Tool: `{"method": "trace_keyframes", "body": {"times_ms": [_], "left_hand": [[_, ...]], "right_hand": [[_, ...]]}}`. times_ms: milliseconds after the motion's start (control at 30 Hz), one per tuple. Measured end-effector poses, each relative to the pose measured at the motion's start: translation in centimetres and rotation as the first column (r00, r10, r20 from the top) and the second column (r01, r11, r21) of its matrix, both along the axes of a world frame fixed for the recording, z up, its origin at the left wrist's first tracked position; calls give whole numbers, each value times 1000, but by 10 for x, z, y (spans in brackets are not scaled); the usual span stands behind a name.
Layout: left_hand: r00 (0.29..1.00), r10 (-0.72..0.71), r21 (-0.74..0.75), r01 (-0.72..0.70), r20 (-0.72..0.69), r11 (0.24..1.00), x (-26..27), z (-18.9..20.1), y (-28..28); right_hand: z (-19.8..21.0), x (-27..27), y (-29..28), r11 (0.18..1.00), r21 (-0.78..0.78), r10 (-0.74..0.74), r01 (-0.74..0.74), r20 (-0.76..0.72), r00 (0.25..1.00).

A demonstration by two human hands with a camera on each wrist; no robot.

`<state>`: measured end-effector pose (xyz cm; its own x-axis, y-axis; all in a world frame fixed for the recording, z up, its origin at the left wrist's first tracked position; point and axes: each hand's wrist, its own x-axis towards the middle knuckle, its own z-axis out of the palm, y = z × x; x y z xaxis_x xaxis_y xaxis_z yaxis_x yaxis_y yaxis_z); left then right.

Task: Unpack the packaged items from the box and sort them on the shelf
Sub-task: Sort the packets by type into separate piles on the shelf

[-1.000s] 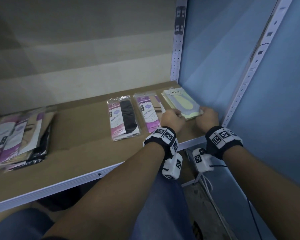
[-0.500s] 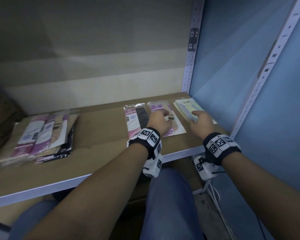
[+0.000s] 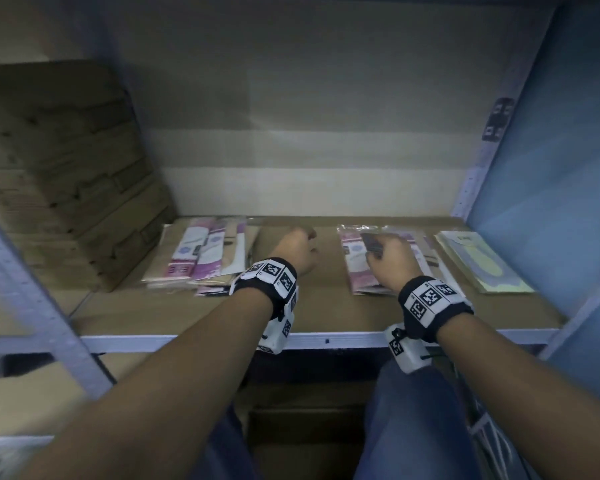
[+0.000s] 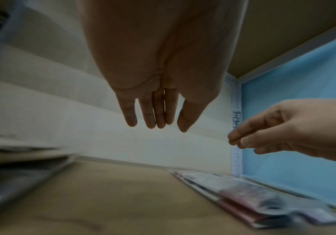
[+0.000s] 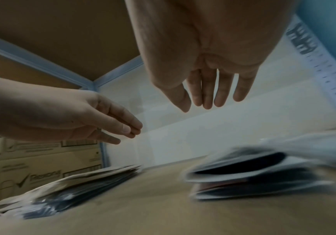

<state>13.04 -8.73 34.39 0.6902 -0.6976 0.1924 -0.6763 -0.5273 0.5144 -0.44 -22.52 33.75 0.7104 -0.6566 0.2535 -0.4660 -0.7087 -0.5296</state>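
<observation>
Both hands hover palm-down over the shelf, holding nothing.

The left hand [image 3: 297, 247] and right hand [image 3: 390, 259] hang above the shelf [image 3: 326, 306] with fingers [image 4: 150, 114] straight and loosely together; an unsorted pile of packets [image 3: 208, 258] lies left, sorted packets [image 3: 357, 268] right, cardboard boxes [image 3: 66, 174] beyond.

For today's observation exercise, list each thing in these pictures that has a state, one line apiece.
Left hand: open, above the shelf, holding nothing.
Right hand: open, above the pink packet, holding nothing.
Unsorted pile: overlapping, at left.
Pink packet: lying flat.
Yellow-green packet: flat, far right.
Shelf: holding the packets.
</observation>
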Motion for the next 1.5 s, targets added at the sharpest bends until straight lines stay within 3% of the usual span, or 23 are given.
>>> {"method": "trace_keyframes", "body": {"times_ms": [100,367,567,800,967,1200,1367,1500], "left_hand": [[998,53,40,-54,24,998,26,1,34],[970,237,88,-240,42,967,82,-12,117],[944,328,128,-321,-36,938,109,-29,167],[894,446,104,-440,-40,892,131,-40,200],[829,549,123,-538,-101,834,137,-47,211],[764,602,131,-589,-233,798,141,-41,217],[694,551,-52,-642,-464,765,142,-35,219],[616,404,-232,-699,-676,677,142,-36,215]], "right_hand": [[4,21,24,999,-38,36,-38,-33,999],[-2,77,77,983,61,180,-174,-105,978],[-16,108,109,963,140,250,-231,-134,959],[-25,139,134,946,216,266,-241,-97,959],[-30,153,141,909,370,245,-193,-98,965],[-28,153,139,876,463,178,-134,-52,983],[-21,144,136,793,597,77,-117,93,993],[-15,135,135,570,805,-11,-168,212,977]]}}
